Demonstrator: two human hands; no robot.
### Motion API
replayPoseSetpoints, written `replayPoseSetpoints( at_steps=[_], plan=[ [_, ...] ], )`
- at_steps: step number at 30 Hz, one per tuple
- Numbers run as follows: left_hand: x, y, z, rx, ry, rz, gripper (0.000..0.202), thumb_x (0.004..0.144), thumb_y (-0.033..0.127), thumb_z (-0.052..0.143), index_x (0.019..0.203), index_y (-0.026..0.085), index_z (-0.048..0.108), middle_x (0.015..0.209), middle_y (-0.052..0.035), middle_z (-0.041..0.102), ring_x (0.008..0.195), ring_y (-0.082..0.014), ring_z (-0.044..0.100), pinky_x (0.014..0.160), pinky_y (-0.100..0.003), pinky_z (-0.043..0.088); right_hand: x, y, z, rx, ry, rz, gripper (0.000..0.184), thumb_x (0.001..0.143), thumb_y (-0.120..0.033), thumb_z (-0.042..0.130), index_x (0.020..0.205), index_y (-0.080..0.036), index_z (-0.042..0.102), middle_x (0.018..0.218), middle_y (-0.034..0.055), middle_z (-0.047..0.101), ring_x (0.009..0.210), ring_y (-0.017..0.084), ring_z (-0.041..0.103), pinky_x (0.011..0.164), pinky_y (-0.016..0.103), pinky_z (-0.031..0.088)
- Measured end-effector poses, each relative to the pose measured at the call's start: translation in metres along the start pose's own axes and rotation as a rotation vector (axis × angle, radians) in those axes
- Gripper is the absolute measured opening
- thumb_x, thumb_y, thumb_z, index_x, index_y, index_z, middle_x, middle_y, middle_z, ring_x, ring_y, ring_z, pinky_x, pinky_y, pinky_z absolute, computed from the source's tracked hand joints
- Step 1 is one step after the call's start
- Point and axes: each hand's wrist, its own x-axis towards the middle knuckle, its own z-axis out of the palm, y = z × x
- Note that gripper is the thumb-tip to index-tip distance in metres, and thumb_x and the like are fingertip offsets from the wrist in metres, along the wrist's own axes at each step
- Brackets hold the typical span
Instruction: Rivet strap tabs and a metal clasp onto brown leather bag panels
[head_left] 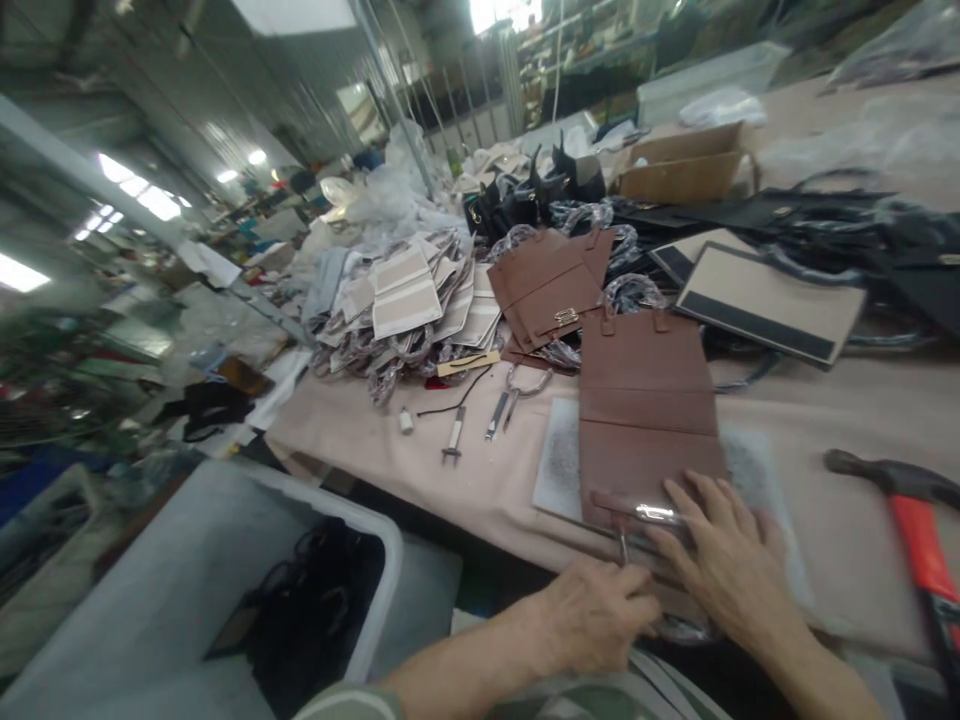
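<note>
A brown leather bag panel (649, 400) lies across a grey board (555, 460) at the table's front edge. My right hand (727, 550) rests on the panel's near end with the fingers spread, beside a shiny clear plastic piece (656, 513). My left hand (592, 610) is closed around a tool with a thin metal shaft (623, 543). The shaft points up at the near edge of the panel; the handle is hidden in my fist, so its exact kind does not show. Below my hands, plastic-wrapped material (682, 630) is partly visible.
A red-handled hammer (919, 530) lies at the right. Scissors (514, 400), a caliper-like tool (454, 438) and a small white bottle (406, 421) lie to the left. Behind are beige bag panels (409, 290), more brown panels (551, 285) and a cardboard box (682, 165). A white bin (382, 560) stands lower left.
</note>
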Motion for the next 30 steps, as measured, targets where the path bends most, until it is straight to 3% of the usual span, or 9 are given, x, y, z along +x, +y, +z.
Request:
replayPoseSetpoints(
  at_steps=[2,4,7,10,13,18,23,25,30],
  plan=[
    [-0.003,-0.005,-0.006,-0.140,0.123,-0.043,0.016,0.100,0.029,0.052,0.100,0.018,0.064,0.113,-0.0065,0.066,0.092,-0.0166,0.066,0.070,-0.026,0.055,0.003,-0.001,0.002,-0.007,-0.016,-0.012,0.058,0.099,-0.051,0.028,0.136,-0.016,0.057,0.145,0.0202,0.053,0.136,0.043,0.044,0.104,0.064,0.037],
    [-0.010,-0.022,-0.017,-0.232,0.270,-0.177,0.019,0.101,0.026,0.048,0.098,0.018,0.065,0.107,-0.0070,0.069,0.097,-0.0163,0.066,0.082,-0.025,0.056,0.005,0.000,0.004,0.002,-0.017,-0.010,0.060,0.099,-0.051,0.027,0.137,-0.017,0.057,0.146,0.0200,0.053,0.137,0.044,0.043,0.103,0.064,0.038],
    [-0.030,-0.075,-0.043,-0.134,0.415,-0.633,0.020,0.100,0.020,0.047,0.095,0.019,0.066,0.095,-0.0082,0.070,0.095,-0.0194,0.066,0.089,-0.030,0.054,0.005,0.001,0.007,0.027,-0.006,0.003,0.061,0.098,-0.054,0.027,0.139,-0.019,0.056,0.146,0.0189,0.053,0.137,0.045,0.043,0.103,0.065,0.038],
    [-0.056,-0.142,-0.073,0.085,0.373,-1.092,0.016,0.098,0.022,0.052,0.100,0.020,0.068,0.108,-0.0106,0.070,0.103,-0.0231,0.066,0.093,-0.032,0.051,0.005,-0.001,0.009,0.041,-0.003,0.010,0.062,0.098,-0.054,0.028,0.139,-0.018,0.056,0.146,0.0190,0.053,0.137,0.045,0.043,0.105,0.067,0.037],
    [-0.076,-0.194,-0.093,0.137,0.145,-1.345,0.024,0.092,0.037,0.064,0.104,0.017,0.068,0.117,-0.0137,0.069,0.106,-0.0260,0.066,0.088,-0.031,0.049,0.005,-0.004,0.006,0.024,-0.031,0.030,0.059,0.099,-0.051,0.031,0.139,-0.016,0.056,0.148,0.0189,0.051,0.139,0.043,0.041,0.108,0.067,0.035],
    [-0.079,-0.237,-0.096,0.024,-0.042,-1.361,0.020,0.076,0.035,0.076,0.078,0.017,0.067,0.071,-0.0055,0.070,0.077,-0.0237,0.068,0.064,-0.027,0.044,0.004,-0.009,-0.003,0.002,-0.112,0.056,0.053,0.099,-0.048,0.042,0.142,-0.020,0.055,0.150,0.0164,0.050,0.142,0.039,0.038,0.112,0.063,0.034],
    [-0.077,-0.250,-0.095,-0.010,-0.088,-1.316,0.022,0.071,0.027,0.075,0.059,0.020,0.058,0.052,0.0000,0.058,0.066,-0.0221,0.064,0.060,-0.027,0.041,0.003,-0.011,-0.008,-0.002,-0.157,0.074,0.057,0.099,-0.052,0.044,0.145,-0.019,0.052,0.154,0.0157,0.045,0.145,0.038,0.034,0.114,0.061,0.032],
    [-0.082,-0.246,-0.094,-0.112,0.011,-1.288,0.023,0.072,0.031,0.073,0.060,0.019,0.057,0.053,0.0011,0.057,0.064,-0.0206,0.062,0.061,-0.027,0.043,0.003,-0.012,-0.008,0.002,-0.164,0.086,0.056,0.100,-0.051,0.044,0.145,-0.019,0.053,0.155,0.0152,0.045,0.145,0.038,0.033,0.115,0.062,0.030],
    [-0.080,-0.207,-0.078,-0.830,0.621,-1.065,0.039,0.067,0.050,0.079,0.076,0.016,0.060,0.071,-0.0010,0.067,0.070,-0.0179,0.065,0.066,-0.027,0.053,0.003,-0.014,-0.010,0.025,-0.181,0.111,0.055,0.101,-0.050,0.045,0.146,-0.020,0.053,0.156,0.0137,0.044,0.146,0.037,0.031,0.117,0.060,0.027]
  ],
)
